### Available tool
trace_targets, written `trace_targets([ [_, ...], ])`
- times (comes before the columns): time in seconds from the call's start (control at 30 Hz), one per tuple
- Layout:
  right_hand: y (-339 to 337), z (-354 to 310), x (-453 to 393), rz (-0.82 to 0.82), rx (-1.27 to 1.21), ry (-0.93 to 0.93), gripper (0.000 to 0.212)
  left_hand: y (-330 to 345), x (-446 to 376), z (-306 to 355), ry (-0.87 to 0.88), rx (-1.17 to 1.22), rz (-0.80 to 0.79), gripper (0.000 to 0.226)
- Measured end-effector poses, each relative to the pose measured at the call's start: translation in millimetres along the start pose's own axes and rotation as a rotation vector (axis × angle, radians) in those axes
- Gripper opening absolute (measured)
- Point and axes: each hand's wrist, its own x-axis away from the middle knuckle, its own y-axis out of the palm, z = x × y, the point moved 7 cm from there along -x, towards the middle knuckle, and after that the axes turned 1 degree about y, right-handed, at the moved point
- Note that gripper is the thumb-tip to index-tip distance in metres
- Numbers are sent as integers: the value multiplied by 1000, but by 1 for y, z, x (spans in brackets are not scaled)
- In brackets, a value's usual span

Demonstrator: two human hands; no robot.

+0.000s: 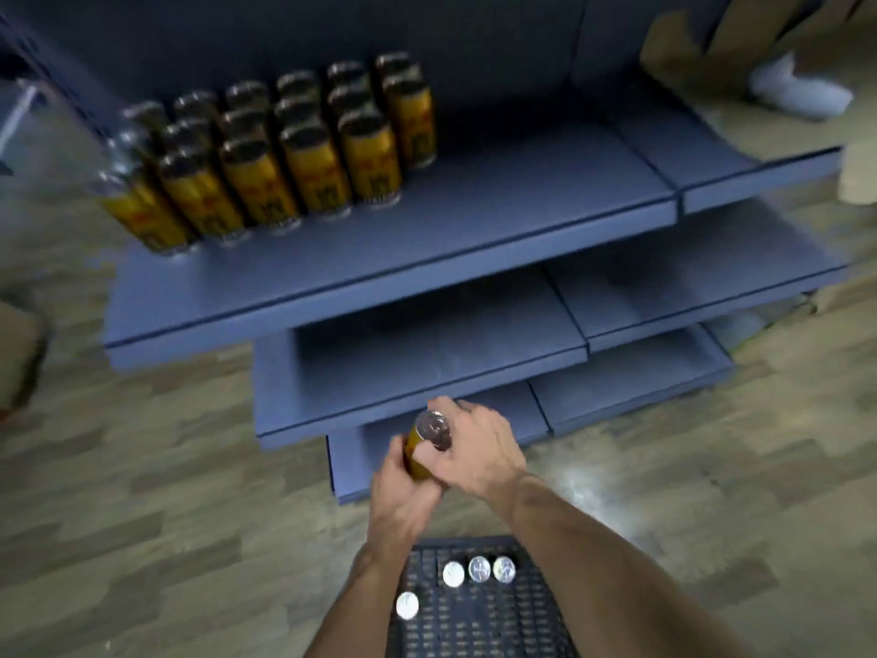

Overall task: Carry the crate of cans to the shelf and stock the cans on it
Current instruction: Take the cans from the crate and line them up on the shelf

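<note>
Both of my hands hold one yellow can (424,444) in front of the lower shelves. My left hand (403,491) grips its body from below, and my right hand (479,448) wraps round it near the silver top. Below my arms, the black plastic crate (479,619) sits on the floor with several cans (479,569) standing in it, only their silver tops showing. Several rows of yellow cans (284,154) stand on the left part of the top blue shelf (474,220).
The blue shelf unit has lower tiers (427,358) stepping out toward me, and a second bay (712,182) to the right. Wood-pattern floor (142,491) surrounds the crate. Cardboard (688,45) and a white item (797,92) lie at the upper right.
</note>
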Motion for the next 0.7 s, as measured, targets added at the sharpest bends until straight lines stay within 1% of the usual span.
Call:
trace_targets([
  [0.07,-59,-19,2,115,-16,10,52,-17,20,57,59,27,5,40],
  [0.13,-109,-41,3,159,-65,20,44,-37,38,108,124,82,27,39],
  [0.2,-153,-66,2,169,-167,52,41,-58,55,160,211,111,75,41],
  [0.23,-176,-80,0,193,-259,77,38,-68,61,186,254,121,115,36],
  [0.3,-212,-99,-10,269,-531,138,33,-83,67,233,308,178,199,27],
  [0.37,-236,-111,-23,285,-833,216,36,-89,67,268,301,329,217,32],
  [0.43,-244,-111,-37,224,-1044,285,43,-87,63,292,305,483,163,39],
  [0.53,-253,-98,-53,193,-1255,311,33,-83,48,311,298,593,39,31],
  [0.57,-253,-92,-61,174,-1322,310,32,-82,42,313,281,618,-7,33],
  [0.63,-249,-79,-80,112,-1371,304,36,-79,27,314,251,652,-76,47],
  [0.7,-242,-70,-99,58,-1369,309,34,-75,11,314,248,671,-116,48],
])
